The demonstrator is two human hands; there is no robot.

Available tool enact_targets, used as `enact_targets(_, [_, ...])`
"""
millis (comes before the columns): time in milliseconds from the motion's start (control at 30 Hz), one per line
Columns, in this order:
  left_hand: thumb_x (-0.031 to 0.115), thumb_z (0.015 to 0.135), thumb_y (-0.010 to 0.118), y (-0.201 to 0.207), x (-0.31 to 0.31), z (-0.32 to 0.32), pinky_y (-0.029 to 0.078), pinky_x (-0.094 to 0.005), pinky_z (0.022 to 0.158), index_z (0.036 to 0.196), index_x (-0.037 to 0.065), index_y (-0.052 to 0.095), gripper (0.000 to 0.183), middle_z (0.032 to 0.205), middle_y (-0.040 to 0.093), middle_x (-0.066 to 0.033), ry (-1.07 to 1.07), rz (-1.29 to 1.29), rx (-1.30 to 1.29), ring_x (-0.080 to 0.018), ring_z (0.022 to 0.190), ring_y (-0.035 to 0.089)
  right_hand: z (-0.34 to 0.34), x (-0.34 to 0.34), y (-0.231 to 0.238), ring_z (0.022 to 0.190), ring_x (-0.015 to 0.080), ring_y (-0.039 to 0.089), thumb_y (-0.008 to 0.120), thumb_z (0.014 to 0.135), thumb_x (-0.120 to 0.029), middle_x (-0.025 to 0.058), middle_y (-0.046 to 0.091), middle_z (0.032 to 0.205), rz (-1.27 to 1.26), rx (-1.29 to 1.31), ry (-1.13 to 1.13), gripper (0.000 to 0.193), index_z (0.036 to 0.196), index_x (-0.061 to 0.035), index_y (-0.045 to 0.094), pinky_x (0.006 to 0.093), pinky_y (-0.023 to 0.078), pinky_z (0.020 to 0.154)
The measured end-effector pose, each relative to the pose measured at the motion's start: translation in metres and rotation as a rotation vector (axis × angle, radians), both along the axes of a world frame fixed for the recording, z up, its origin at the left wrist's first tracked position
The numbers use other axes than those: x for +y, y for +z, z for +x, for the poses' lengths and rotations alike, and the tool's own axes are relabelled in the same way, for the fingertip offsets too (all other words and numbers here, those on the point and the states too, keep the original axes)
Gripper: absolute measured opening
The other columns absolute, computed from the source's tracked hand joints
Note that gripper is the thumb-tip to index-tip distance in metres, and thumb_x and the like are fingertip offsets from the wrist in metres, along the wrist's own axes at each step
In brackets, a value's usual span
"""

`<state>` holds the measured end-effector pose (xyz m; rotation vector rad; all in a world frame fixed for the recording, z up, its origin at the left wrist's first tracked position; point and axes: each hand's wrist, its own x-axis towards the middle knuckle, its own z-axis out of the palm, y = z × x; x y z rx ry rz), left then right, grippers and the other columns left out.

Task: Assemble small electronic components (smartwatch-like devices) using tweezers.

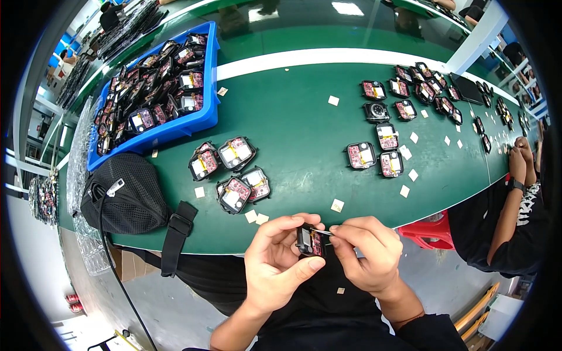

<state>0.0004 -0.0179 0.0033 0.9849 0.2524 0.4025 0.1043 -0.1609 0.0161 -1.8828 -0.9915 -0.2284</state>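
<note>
My left hand (272, 269) holds a small black smartwatch case (304, 241), its back off and red circuit board showing, tilted between thumb and fingers. My right hand (370, 254) pinches a thin pair of metal tweezers (322, 231), whose tips reach the board's upper edge; what they touch there is too small to make out. On the green table just beyond my hands sit similar open watch cases (235, 195) in a small group, with yellow tape across pale batteries. A pale square sticker (337, 205) lies near the table edge in front of my right hand.
A blue bin (212, 76) heaped with watch cases stands at the far left. Nearer is a black mesh bag (126, 193) with a strap. More cases (388, 136) and loose stickers (413, 175) spread across the right. A co-worker's hands (521, 155) and a red stool (430, 233) are farther right.
</note>
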Motion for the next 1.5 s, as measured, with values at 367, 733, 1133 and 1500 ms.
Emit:
enact_targets(367, [0.007,0.083,0.091,0.001,-0.001,-0.001,0.061,-0.0409,0.101,0.140,0.003,0.053,0.068,0.136,0.063,-0.0267,0.007,-0.021,0.006,-0.0341,0.123,0.068,-0.001,0.001,-0.001,0.065,0.0250,0.071,0.085,0.075,0.004,0.0107,0.072,0.087,-0.008,0.052,-0.006,0.024,0.097,0.0001,0.075,0.0339,0.056,0.055])
enact_targets(733, [0.012,0.082,0.093,0.005,-0.003,0.000,0.057,-0.0470,0.108,0.143,-0.001,0.056,0.072,0.140,0.062,-0.0263,0.041,-0.052,0.027,-0.0355,0.123,0.068,0.000,-0.001,0.000,0.065,0.0244,0.071,0.084,0.076,0.005,0.0105,0.072,0.087,0.004,0.085,0.001,0.023,0.097,-0.0001,0.075,0.0338,0.056,0.056])
enact_targets(1133, [0.015,0.083,0.092,0.007,-0.003,0.000,0.055,-0.0509,0.111,0.143,-0.003,0.057,0.072,0.143,0.057,-0.0240,0.039,-0.054,0.029,-0.0332,0.128,0.063,-0.001,0.000,0.000,0.066,0.0244,0.071,0.084,0.076,0.005,0.0100,0.072,0.088,-0.012,0.077,0.005,0.023,0.097,-0.0003,0.075,0.0338,0.056,0.055])
enact_targets(1500, [-0.012,0.088,0.078,-0.003,0.001,-0.001,0.054,-0.0444,0.112,0.146,-0.009,0.051,0.065,0.152,0.047,-0.0219,-0.008,-0.010,-0.096,-0.0345,0.135,0.060,-0.003,0.006,-0.004,0.065,0.0239,0.070,0.085,0.074,0.004,0.0093,0.071,0.086,-0.028,-0.062,-0.060,0.025,0.097,-0.0004,0.075,0.0340,0.056,0.055])
